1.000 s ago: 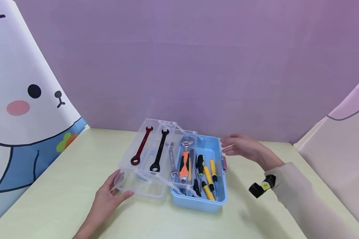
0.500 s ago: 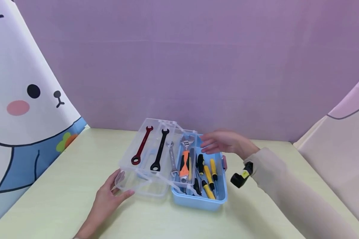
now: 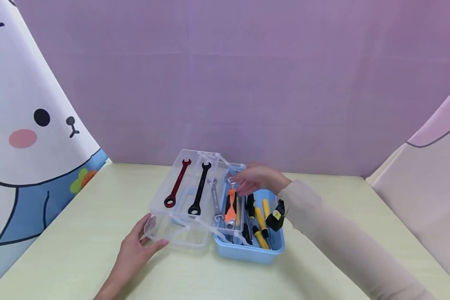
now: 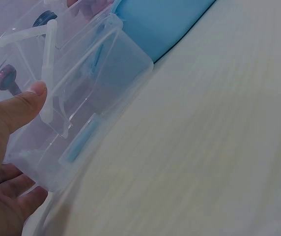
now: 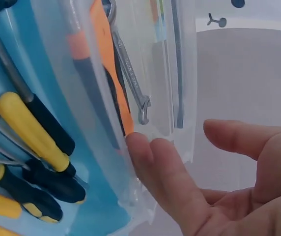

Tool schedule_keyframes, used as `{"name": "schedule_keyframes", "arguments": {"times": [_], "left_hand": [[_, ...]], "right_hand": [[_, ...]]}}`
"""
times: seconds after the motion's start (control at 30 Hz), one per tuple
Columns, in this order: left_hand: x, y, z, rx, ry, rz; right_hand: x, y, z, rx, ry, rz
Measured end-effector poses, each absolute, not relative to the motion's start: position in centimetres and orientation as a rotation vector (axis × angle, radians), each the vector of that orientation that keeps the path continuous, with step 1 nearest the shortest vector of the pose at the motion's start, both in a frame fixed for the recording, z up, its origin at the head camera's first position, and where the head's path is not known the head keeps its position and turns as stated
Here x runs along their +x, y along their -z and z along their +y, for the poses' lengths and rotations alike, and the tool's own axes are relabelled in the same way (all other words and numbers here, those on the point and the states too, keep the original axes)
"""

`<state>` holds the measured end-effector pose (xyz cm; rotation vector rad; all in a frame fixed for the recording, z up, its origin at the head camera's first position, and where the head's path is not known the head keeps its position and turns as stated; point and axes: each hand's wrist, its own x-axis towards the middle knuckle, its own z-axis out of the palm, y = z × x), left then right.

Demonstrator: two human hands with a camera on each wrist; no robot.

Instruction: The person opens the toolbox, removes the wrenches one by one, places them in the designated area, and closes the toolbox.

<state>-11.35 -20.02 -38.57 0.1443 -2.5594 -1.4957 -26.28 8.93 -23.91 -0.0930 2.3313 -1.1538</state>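
My left hand [image 3: 133,250] grips the near left end of the toolbox's clear plastic lid [image 4: 126,64], thumb above and fingers at its edge. My right hand [image 3: 260,179] hovers over a clear tray, thumb apart from fingers, holding nothing. Its fingertips are by the orange-and-black handle of an adjustable wrench [image 3: 231,208], whose head is partly covered; contact is unclear. A silver wrench [image 5: 130,73] lies beside it. Red [image 3: 178,183] and black [image 3: 200,189] ratchet wrenches lie in the left-hand clear tray. The blue toolbox base [image 3: 247,255] stands underneath, on the right.
Several screwdrivers with yellow or black handles [image 5: 32,130] lie in the blue base. White link arms [image 4: 47,69] join the trays. A purple backdrop [image 3: 225,83] rises behind the pale tabletop [image 3: 78,233].
My right hand has moved left from beyond the box's right side to above the tray with the adjustable wrench. My left hand and the toolbox have stayed put.
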Motion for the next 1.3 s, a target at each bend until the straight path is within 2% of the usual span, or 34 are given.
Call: {"name": "schedule_keyframes", "arguments": {"times": [0.87, 1.3], "left_hand": [[-11.7, 38.7, -19.6, 0.151, 1.459, -2.616], [-11.8, 38.7, -19.9, 0.214, 1.49, -2.675]], "right_hand": [[-27.4, 25.2, 5.9, -0.04, 0.616, 2.644], [-26.9, 25.9, 5.0, -0.034, 0.644, 2.681]]}}
